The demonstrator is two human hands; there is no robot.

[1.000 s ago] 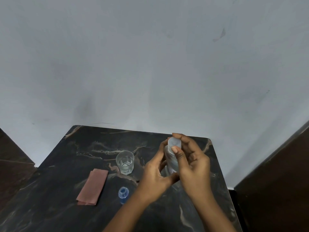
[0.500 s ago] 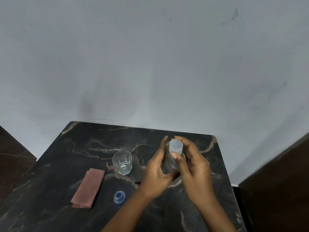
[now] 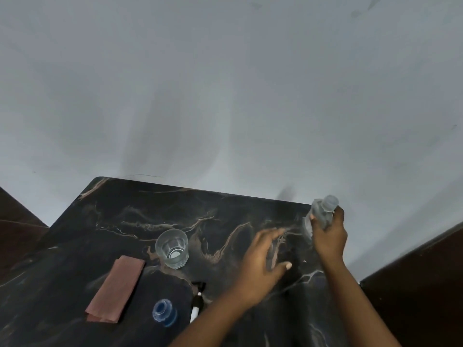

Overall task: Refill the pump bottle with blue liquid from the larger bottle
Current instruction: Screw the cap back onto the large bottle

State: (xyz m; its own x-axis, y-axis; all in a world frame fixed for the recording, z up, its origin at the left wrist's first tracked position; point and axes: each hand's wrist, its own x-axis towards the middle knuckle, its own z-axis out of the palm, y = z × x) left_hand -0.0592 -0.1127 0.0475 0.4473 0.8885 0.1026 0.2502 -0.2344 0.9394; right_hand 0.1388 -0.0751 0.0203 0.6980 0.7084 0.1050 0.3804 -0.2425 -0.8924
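My right hand [image 3: 328,234] grips a clear plastic bottle [image 3: 323,211] with a whitish cap, held at the table's far right corner. My left hand [image 3: 263,261] hovers over the dark marble table [image 3: 125,216] with fingers spread and nothing in it. A small bottle holding blue liquid [image 3: 164,312] stands open near the front, seen from above. Beside it lies a black and white pump head [image 3: 197,300].
A clear drinking glass [image 3: 171,247] stands left of centre. A folded reddish-brown cloth [image 3: 116,289] lies to its front left. A grey wall runs behind the table, and dark furniture [image 3: 421,284] flanks the right side.
My hands have separated. The right hand carried the clear bottle to the far right corner, and the left hand let go of it and opened.
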